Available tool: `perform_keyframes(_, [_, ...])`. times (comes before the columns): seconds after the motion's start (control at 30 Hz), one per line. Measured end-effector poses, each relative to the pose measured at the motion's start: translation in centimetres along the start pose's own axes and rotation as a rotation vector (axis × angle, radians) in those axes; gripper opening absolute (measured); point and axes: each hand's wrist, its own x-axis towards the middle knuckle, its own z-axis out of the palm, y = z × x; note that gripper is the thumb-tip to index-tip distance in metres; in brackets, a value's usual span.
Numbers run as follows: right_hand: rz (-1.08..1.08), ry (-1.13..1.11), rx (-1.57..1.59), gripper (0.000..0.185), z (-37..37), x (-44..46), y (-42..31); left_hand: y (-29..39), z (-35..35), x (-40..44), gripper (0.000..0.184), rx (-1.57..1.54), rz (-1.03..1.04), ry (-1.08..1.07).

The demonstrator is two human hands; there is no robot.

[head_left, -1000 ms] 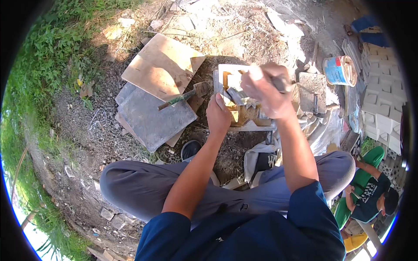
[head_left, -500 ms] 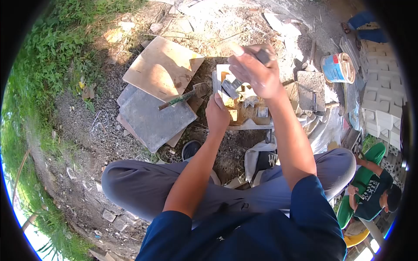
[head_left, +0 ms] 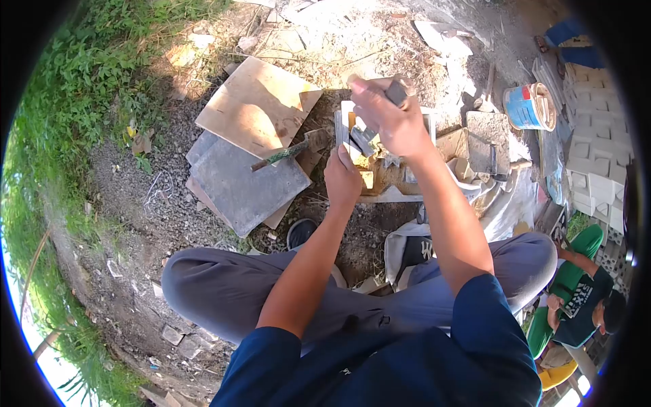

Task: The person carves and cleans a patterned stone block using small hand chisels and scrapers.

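Note:
My right hand [head_left: 393, 119] is wrapped round a dark-ended tool [head_left: 399, 93], raised over a pale rectangular mould [head_left: 397, 197]. The tool's flat metal blade [head_left: 361, 141] shows below the hand, inside the mould near its left side. My left hand [head_left: 342, 178] grips the mould's left edge, its thumb resting on top. Yellowish-brown material [head_left: 386, 178] and small metal shapes lie inside the mould. My right hand and forearm hide part of its interior.
Left of the mould lie a hammer [head_left: 279, 156], a tan board [head_left: 254, 108] and grey slabs [head_left: 247, 183]. To the right are a concrete block [head_left: 488, 139], a blue-white bucket [head_left: 529, 107] and stacked pale blocks [head_left: 597, 149]. A person in green trousers [head_left: 583, 247] sits at lower right.
My right hand has moved left and up, then slightly right again, with the tool still in it. My left hand stays at the mould's left edge.

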Motion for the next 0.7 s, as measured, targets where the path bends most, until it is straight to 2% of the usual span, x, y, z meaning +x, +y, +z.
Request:
perform_keyframes(0.03, [0.027,0.028,-0.071,0.02,0.4,0.0,0.5,0.3,-0.1,0.1,0.039,0.006,-0.007,-0.006])
perform_keyframes(0.07, [0.169,0.047,0.023,0.018,-0.1,0.4,0.3,0.8,0.1,0.4,0.039,0.004,-0.011,-0.007])
perform_keyframes(0.1, [0.164,0.052,0.013,0.018,-0.8,0.1,-0.2,0.3,0.4,0.6,0.039,-0.019,-0.03,-0.011])
perform_keyframes(0.13, [0.029,0.027,-0.127,0.016,-1.5,-0.2,-1.1,0.4,0.6,0.7,0.039,-0.028,-0.023,-0.014])
perform_keyframes(0.23, [0.032,0.087,0.269,0.014,-1.7,-1.0,-4.2,-0.1,0.6,0.6,0.038,-0.029,0.032,0.018])
perform_keyframes(0.3, [0.052,0.179,0.347,0.013,-1.9,-1.1,-4.8,-0.4,0.3,0.3,0.038,-0.017,0.013,0.009])
perform_keyframes(0.33, [0.078,-0.004,0.417,0.013,-2.9,-0.6,-4.9,-0.2,0.5,0.6,0.037,-0.02,0.015,0.002])
perform_keyframes(0.43, [-0.137,-0.268,0.111,0.016,-4.6,-0.3,-3.2,0.2,0.2,0.5,0.038,-0.027,-0.007,-0.033])
perform_keyframes(0.53, [-0.064,-0.322,-0.137,0.032,-4.7,-1.9,-1.4,-0.1,0.4,0.6,0.039,-0.015,0.013,-0.017])
perform_keyframes(0.63, [-0.065,-0.368,-0.058,0.066,-4.4,-1.2,-1.2,0.2,0.2,0.6,0.039,-0.018,0.03,0.006])
perform_keyframes(0.67, [-0.165,-0.347,-0.086,0.075,-3.9,-1.0,-0.9,0.6,0.1,0.5,0.038,-0.033,0.027,0.001])
perform_keyframes(0.7, [-0.15,-0.138,0.077,0.077,-1.3,-1.6,-2.3,0.6,0.2,0.6,0.038,-0.042,0.032,0.002])
